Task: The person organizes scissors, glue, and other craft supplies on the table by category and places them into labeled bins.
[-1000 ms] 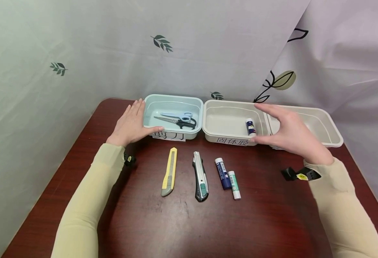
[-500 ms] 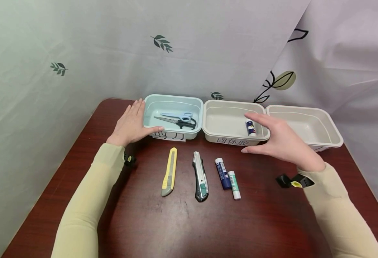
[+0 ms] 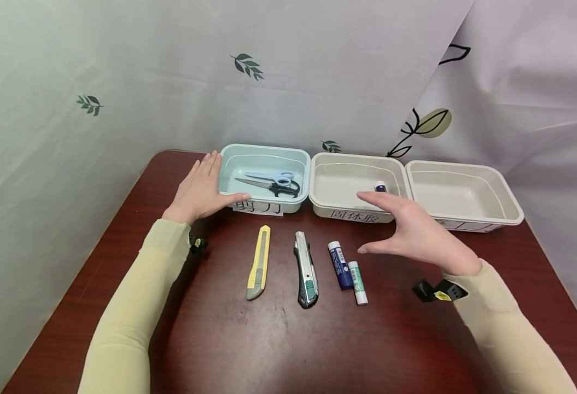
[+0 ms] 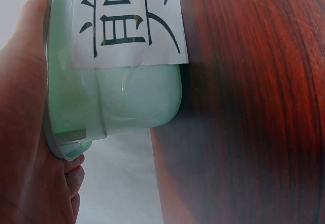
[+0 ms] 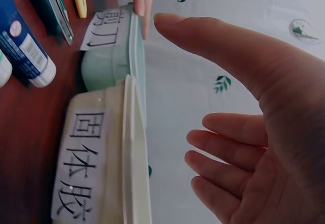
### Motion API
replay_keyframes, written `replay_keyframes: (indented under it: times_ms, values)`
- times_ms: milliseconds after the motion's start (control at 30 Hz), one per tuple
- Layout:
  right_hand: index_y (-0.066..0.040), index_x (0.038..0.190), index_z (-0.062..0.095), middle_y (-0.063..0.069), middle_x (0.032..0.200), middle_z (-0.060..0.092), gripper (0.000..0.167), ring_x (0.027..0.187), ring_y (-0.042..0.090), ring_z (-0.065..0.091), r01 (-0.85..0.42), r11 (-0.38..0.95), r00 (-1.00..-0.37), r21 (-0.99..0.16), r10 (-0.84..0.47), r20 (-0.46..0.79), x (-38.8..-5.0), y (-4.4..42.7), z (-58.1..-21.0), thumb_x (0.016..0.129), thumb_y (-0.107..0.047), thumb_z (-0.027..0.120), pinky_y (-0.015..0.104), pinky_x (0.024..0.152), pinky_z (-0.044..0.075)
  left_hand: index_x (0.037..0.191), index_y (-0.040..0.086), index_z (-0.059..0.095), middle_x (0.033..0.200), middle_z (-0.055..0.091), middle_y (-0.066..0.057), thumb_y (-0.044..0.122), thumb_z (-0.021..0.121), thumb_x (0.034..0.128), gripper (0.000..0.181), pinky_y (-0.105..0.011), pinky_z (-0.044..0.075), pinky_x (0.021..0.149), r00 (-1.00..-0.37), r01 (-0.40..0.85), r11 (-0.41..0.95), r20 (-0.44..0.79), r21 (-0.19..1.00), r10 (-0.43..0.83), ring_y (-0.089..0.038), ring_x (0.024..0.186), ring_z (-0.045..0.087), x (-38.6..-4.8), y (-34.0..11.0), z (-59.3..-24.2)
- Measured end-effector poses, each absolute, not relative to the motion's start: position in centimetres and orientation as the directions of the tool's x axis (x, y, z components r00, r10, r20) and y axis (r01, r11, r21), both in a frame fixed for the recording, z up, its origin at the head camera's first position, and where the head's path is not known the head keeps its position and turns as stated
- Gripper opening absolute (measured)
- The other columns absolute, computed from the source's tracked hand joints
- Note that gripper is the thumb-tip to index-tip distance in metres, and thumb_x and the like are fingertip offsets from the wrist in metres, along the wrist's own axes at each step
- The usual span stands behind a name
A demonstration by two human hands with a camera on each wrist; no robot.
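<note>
My left hand point(image 3: 199, 189) rests on the left end of the light blue bin point(image 3: 295, 206), thumb along its front rim. Light blue scissors point(image 3: 264, 175) and black-handled scissors point(image 3: 283, 190) lie inside. My right hand point(image 3: 411, 230) hovers before the beige middle bin point(image 3: 337, 178), thumb and fingers spread and holding nothing. The hand partly hides a glue stick point(image 3: 380, 186) in that bin. Left of my right thumb, a blue glue stick point(image 3: 341, 265) and a smaller green-and-white glue stick point(image 3: 358, 283) lie side by side on the table.
A yellow utility knife point(image 3: 258, 262) and a silver-and-black utility knife point(image 3: 307, 273) lie on the dark red table point(image 3: 219, 339). A second beige bin point(image 3: 460, 191) stands at the right end of the row. A patterned curtain point(image 3: 170, 82) hangs behind the bins.
My right hand has moved left and toward me, from between the two beige bins to just in front of the middle one. My left hand has stayed in place.
</note>
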State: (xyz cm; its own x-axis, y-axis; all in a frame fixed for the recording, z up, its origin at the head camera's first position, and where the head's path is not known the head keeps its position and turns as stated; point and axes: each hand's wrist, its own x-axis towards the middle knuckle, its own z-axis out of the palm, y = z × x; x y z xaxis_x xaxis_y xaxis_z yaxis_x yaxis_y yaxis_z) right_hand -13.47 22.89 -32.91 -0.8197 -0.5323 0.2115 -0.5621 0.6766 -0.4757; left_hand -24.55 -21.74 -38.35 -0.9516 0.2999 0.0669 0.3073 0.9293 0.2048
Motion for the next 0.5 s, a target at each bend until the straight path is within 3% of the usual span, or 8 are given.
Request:
replay_keyframes:
  times_ms: [200,500]
  values:
    - [-0.008,0.148,0.053,0.009,0.145,0.056,0.097,0.133,0.027,0.052,-0.577,0.673,-0.805,-0.463,-0.565,0.182,-13.2,22.5,-33.7,0.068,-0.044,0.095,0.049,0.107,0.043,0.161,-0.005,0.008,0.167,0.009,-0.023,0.085,0.053,0.0828,0.127,-0.041,-0.001,0.124,-0.952,0.306,0.929,0.064,0.209,0.300,-0.033,0.154,0.005,-24.5,-21.7,-38.4]
    - [-0.006,0.147,0.053,0.007,0.145,0.056,0.095,0.133,0.025,0.051,-0.590,0.654,-0.781,-0.474,-0.611,0.128,-12.7,21.6,-35.0,0.069,-0.038,0.096,0.047,0.109,0.042,0.160,-0.005,0.009,0.167,0.009,-0.023,0.084,0.052,0.0834,0.126,-0.042,0.000,0.124,-0.950,0.313,0.927,0.070,0.207,0.305,-0.033,0.154,0.005,-24.6,-21.8,-38.3]
